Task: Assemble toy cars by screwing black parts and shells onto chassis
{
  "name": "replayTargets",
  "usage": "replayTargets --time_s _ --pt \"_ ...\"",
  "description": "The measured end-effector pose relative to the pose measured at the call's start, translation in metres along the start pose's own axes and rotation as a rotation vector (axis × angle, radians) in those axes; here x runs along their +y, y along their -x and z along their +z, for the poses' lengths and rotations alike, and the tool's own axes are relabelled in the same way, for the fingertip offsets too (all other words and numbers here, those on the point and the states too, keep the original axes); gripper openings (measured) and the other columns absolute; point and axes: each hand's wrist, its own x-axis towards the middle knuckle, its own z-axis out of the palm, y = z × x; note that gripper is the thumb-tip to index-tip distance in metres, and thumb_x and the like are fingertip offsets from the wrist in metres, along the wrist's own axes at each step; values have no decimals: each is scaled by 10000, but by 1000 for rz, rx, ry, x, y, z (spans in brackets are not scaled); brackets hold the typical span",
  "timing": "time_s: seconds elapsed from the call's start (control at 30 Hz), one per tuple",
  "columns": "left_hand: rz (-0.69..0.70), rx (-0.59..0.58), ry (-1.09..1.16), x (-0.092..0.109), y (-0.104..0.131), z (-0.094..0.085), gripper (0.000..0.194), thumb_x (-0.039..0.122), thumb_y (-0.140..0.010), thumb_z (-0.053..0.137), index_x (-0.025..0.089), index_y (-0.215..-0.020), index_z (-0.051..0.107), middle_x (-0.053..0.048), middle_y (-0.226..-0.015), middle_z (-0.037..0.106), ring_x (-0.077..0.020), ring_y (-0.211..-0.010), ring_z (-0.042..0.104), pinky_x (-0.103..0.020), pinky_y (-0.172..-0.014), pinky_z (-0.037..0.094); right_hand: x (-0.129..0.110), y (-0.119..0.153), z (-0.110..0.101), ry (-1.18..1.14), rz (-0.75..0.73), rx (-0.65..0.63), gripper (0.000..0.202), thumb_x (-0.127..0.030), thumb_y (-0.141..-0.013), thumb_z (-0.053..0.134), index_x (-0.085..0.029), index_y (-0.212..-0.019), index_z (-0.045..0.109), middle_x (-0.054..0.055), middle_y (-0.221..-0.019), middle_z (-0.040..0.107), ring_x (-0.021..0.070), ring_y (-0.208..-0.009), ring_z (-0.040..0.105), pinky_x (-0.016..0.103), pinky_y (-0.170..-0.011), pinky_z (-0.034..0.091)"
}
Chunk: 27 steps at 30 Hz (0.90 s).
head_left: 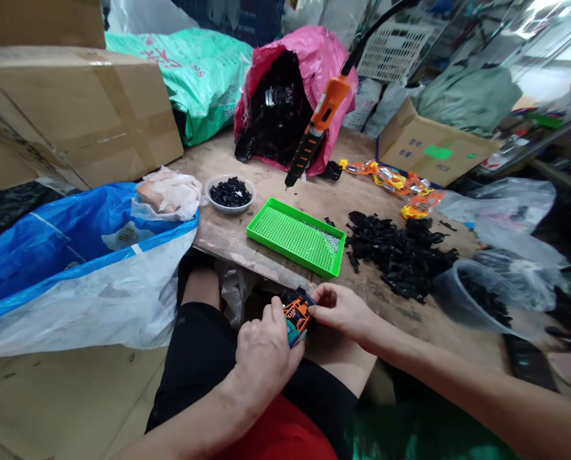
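Over my lap, at the table's front edge, I hold a small toy car with orange, teal and black parts. My left hand is closed round its near left side. At its far right end, the fingers of my right hand pinch the car by a black part; whether a separate small piece is between them I cannot tell. Just beyond my hands lies a green perforated tray with small metal screws at its right end. Above it hangs an orange and black electric screwdriver, tip down.
Right of the tray lies a heap of black plastic parts, beside a tipped clear tub. A bowl of black pieces stands left. Behind are a pink sack and orange wrapped pieces. A blue-lined sack and carton flank the left.
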Motion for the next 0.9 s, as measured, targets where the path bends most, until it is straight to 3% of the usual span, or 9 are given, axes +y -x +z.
replayTargets --time_s 0.17,0.4,0.7,0.9 --pt "-39 31 11 -1 -2 0 666 420 -891 621 52 -1432 500 -123 -1110 726 -268 -826 736 -373 -736 575 -10 -4 5 -76 66 85 197 -184 -543 717 -213 -650 554 -42 -618 622 111 -577 550 224 -534 446" --pt "-50 70 19 -5 -8 0 640 405 -903 598 37 -1418 500 -110 -1052 723 -283 -796 738 -400 -707 579 -21 -13 1 -69 72 19 187 -186 -557 733 -199 -663 580 -44 -597 624 103 -540 551 221 -520 445" --pt "-80 9 27 -1 -12 -4 704 455 -898 600 40 -1449 461 -124 -1118 712 -293 -834 736 -422 -747 585 -21 -22 -2 19 41 51 207 -198 -526 732 -197 -643 562 -37 -599 631 111 -563 561 226 -533 455" --pt "-124 -29 42 4 -14 -6 672 453 -909 579 45 -1433 480 -118 -1079 720 -294 -836 740 -412 -740 590 -19 -25 6 98 7 119 216 -195 -541 718 -207 -617 515 -62 -549 555 96 -531 484 211 -468 364"
